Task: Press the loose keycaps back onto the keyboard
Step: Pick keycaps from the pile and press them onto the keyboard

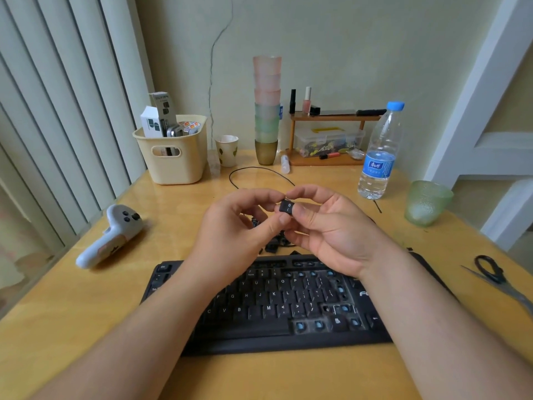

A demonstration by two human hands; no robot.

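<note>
Wooden table (72, 327) bears keyboard (274, 310), bottle (379, 157), scissors (496, 277)

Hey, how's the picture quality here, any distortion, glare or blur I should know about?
Head view: wide-angle bending bows the blinds and door frame at the edges; soft daylight, faint shadows; mild sheen on the table near the basket; the keycap pinched by the left hand and right hand is slightly soft, its legend barely readable; keyboard letters legible.

Keyboard (277, 310), lower centre: showing white letters O, P, J, K, L, M, "Fo" at right. Keycap (287, 208), centre: showing "0".
</note>
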